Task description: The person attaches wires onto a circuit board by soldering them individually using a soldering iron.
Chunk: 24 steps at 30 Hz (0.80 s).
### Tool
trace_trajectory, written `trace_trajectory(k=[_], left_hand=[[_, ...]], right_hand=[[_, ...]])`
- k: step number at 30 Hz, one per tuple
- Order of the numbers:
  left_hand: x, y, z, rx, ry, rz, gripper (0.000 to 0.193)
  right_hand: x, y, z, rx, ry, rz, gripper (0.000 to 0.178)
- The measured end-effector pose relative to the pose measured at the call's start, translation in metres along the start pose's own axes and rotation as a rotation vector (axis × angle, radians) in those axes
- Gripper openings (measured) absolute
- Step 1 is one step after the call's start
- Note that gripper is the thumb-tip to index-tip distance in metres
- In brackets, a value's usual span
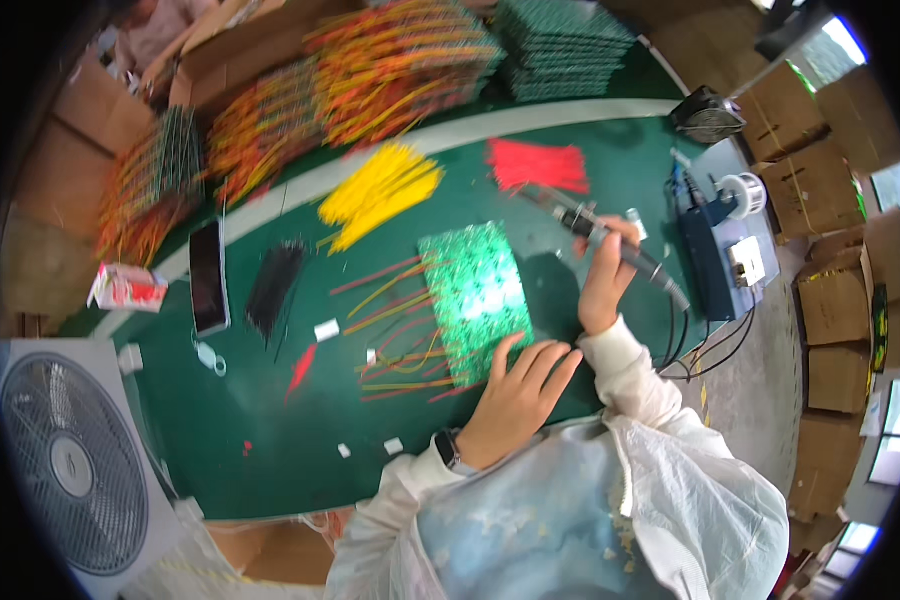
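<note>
A green circuit board panel (480, 290) lies on the table before me, with red and yellow wires (395, 310) sticking out from its left side. My left hand (518, 405) rests over the panel's near edge, its fingers spread. Right of the panel, my right hand (608, 278) is closed round a soldering iron (592, 230). The iron is raised and its tip points up and left, near a bundle of red wires (542, 166). Beyond the panel to the left is a bundle of yellow wires (380, 195). Farther left lie black wires (274, 288).
A soldering station (708, 250) with a white spool (743, 194) stands at the right, cables trailing below it. Stacked wired boards (400, 70) and green panels (560, 50) line the back. A phone (209, 275) and a fan (75, 465) are at the left.
</note>
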<state>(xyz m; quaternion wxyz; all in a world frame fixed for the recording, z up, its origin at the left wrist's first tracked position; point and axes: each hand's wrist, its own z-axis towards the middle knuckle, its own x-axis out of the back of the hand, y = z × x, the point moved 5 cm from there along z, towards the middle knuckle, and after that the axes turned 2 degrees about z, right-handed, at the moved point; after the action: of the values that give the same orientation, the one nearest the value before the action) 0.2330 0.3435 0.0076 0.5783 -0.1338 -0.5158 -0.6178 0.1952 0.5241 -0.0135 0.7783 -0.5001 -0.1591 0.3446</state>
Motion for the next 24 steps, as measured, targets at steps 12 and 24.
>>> trace_trajectory(k=[12,24], left_hand=[[-0.009,-0.006,0.001,0.027,0.045,-0.119,0.035],[0.012,-0.010,0.014,0.023,0.136,-0.351,0.034]], right_hand=[[-0.010,0.013,0.003,0.134,-0.071,0.034,0.035],[-0.011,0.009,0.002,0.163,-0.120,0.020,0.036]])
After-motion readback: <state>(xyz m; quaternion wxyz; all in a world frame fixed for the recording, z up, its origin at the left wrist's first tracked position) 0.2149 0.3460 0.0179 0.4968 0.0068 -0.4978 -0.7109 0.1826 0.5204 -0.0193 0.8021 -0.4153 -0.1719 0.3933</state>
